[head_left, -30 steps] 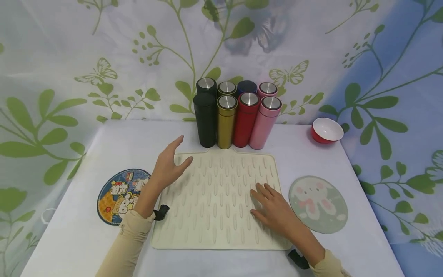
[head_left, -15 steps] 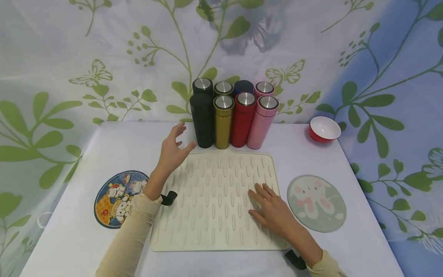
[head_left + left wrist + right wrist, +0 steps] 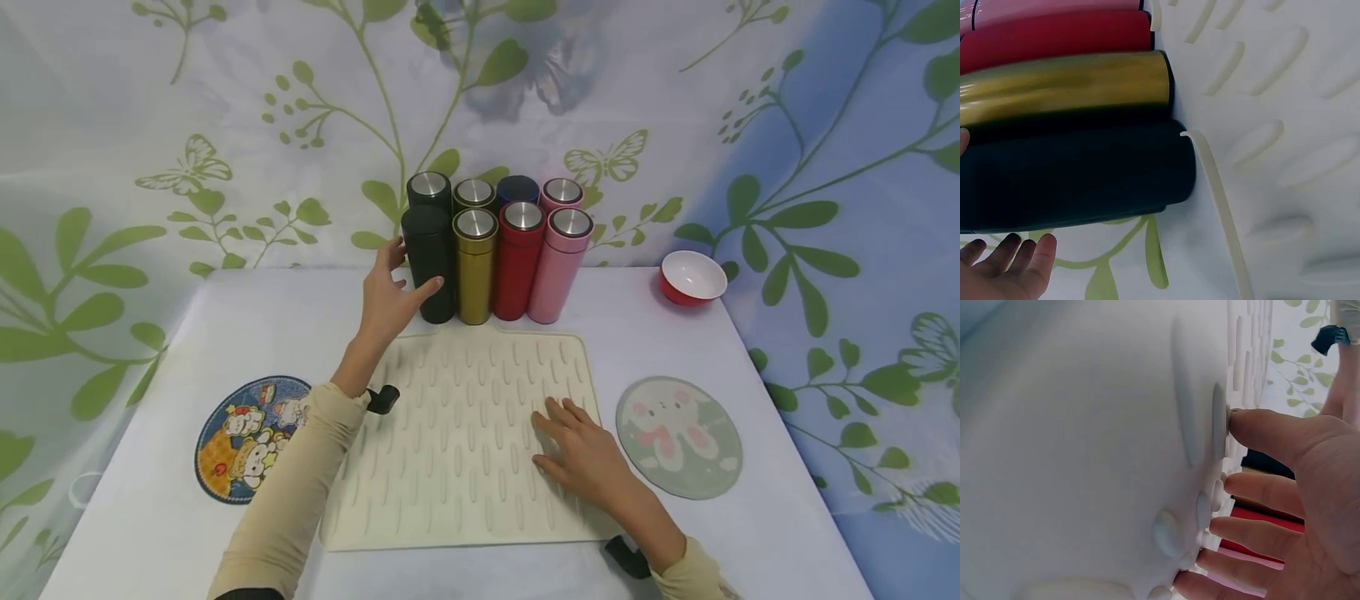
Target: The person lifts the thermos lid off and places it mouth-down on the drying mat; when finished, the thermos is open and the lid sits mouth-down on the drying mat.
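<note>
My left hand (image 3: 386,296) is spread around the front black thermos (image 3: 431,258), thumb on the near side and fingers along its left side. In the left wrist view a gap shows between the fingers (image 3: 1022,265) and the black thermos (image 3: 1079,178). A gold thermos (image 3: 474,271) stands right beside it. My right hand (image 3: 588,458) rests on the cream ribbed mat (image 3: 450,467). Its fingertips (image 3: 1194,581) touch the mat surface in the right wrist view, with nothing held.
Red (image 3: 517,267) and pink (image 3: 557,271) thermoses continue the front row, with a second row behind. A red bowl (image 3: 690,279) sits at the back right. Round mats, a blue patterned one (image 3: 232,442) and a green bunny one (image 3: 678,437), flank the cream mat.
My left hand has moved forward and to the right, from over the mat's back left corner to the front black thermos. The right hand has stayed on the mat.
</note>
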A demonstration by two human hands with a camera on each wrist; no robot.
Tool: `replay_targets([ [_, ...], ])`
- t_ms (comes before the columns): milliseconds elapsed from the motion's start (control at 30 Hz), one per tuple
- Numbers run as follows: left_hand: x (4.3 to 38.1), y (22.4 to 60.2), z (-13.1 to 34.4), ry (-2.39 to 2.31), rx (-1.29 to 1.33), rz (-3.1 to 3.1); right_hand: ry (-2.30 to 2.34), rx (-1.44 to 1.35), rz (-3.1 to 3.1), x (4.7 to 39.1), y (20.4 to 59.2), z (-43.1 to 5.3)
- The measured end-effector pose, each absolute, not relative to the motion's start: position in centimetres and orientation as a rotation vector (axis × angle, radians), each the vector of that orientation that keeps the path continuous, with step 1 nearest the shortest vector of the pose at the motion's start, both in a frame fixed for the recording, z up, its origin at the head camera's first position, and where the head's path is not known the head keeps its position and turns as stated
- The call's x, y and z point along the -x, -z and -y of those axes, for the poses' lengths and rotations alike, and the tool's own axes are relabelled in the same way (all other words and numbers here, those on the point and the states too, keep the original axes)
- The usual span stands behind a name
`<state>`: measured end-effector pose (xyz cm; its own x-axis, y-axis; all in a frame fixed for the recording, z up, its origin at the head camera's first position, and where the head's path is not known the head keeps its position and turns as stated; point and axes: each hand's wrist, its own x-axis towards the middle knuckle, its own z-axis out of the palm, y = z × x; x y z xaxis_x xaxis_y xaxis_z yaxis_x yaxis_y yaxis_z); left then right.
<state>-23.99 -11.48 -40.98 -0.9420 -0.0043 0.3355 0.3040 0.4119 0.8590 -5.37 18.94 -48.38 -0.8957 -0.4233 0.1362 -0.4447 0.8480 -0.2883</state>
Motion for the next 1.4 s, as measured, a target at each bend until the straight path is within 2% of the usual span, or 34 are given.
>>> replay_targets([
  [667,26.0,41.2,10.4,1.562,0.198,2.328,-0.436,-0.645,2.978,5.6,48.0,-18.5],
  [1133,24.8,42.5,12.5,1.635,0.13,2.296,-0.471,-0.633,2.957,5.3,48.6,-18.4],
  [1400,23.1,38.9,14.9,2.001,0.093,1.767,-0.445,-0.631,2.929,5.3,48.4,-18.5],
])
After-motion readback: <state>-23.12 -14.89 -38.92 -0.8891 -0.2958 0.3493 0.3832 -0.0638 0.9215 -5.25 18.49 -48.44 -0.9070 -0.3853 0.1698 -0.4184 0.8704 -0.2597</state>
